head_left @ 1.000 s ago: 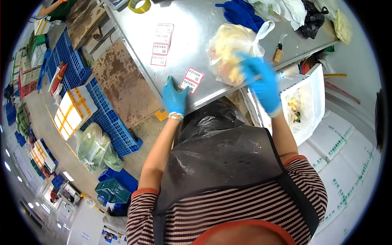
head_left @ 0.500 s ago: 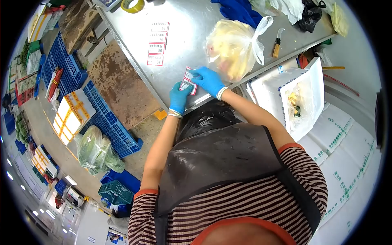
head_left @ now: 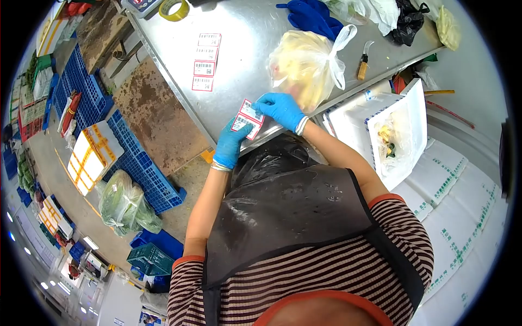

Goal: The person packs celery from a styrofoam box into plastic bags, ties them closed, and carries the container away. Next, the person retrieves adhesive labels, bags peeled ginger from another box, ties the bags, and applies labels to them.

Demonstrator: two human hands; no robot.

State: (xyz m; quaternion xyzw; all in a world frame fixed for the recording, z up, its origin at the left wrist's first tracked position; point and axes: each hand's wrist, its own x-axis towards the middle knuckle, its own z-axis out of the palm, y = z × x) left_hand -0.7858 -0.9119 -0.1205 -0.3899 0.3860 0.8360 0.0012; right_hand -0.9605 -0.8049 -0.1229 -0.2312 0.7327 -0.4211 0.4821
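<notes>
Two joined red-bordered labels (head_left: 249,117) are held between my hands above the metal table's near edge. My left hand (head_left: 232,142), in a blue glove, pinches their lower end. The fingers of my right hand (head_left: 280,110), gloved too, close on their upper right corner. A strip of several similar labels (head_left: 205,62) lies on the metal table (head_left: 234,60) further left. Just beyond my right hand sits a knotted clear bag with pale yellow contents (head_left: 303,65).
Yellow tape (head_left: 174,9), a blue cloth (head_left: 310,17), a black bag (head_left: 408,27) and a wooden-handled curved knife (head_left: 363,66) lie on the table. An open white foam box (head_left: 399,138) stands at the right. Blue pallets (head_left: 138,163) lie on the floor at left.
My right hand has come from the clear bag to the labels and closed on their corner. My left hand now holds their lower end, and the pair is lifted and tilted.
</notes>
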